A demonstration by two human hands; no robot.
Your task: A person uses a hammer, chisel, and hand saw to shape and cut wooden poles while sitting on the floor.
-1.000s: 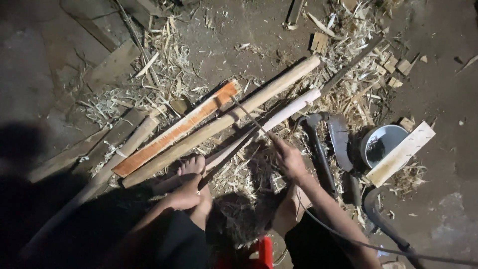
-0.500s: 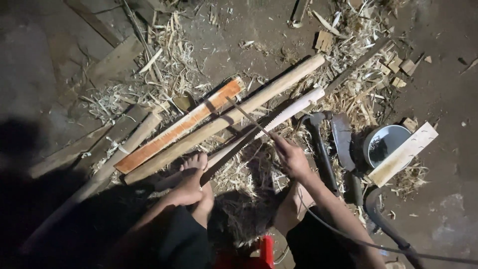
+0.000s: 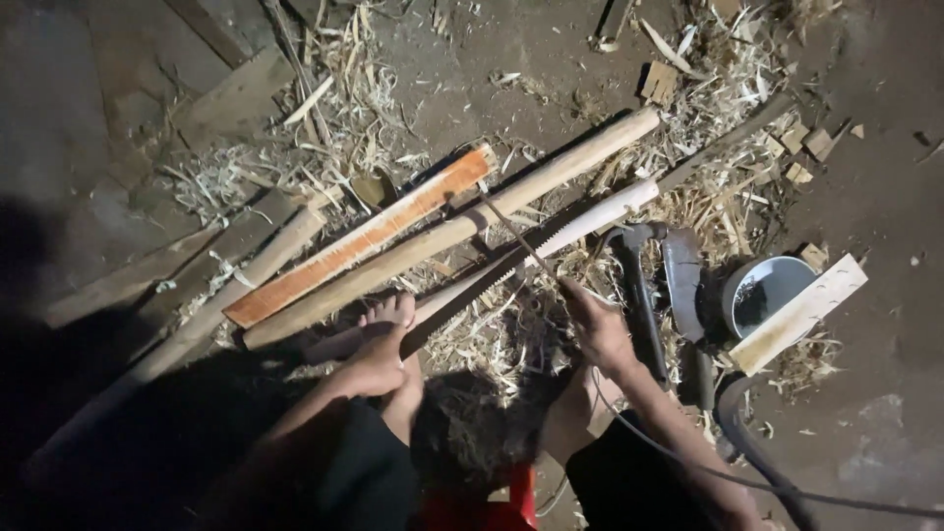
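Seen from above, a person crouches over a dirt floor (image 3: 885,177) strewn with wood shavings (image 3: 728,88). The left hand (image 3: 379,359) is closed around the near end of a pale wooden pole (image 3: 590,218), beside a bare foot (image 3: 390,311). The right hand (image 3: 598,329) pinches a thin stick (image 3: 516,236) that slants across the pole near the middle of the floor. Beside it lie a longer round pole (image 3: 462,231) and an orange plank (image 3: 364,239). A hammer (image 3: 639,285), a metal bowl (image 3: 762,290) and a flat white board (image 3: 798,313) sit toward the right edge.
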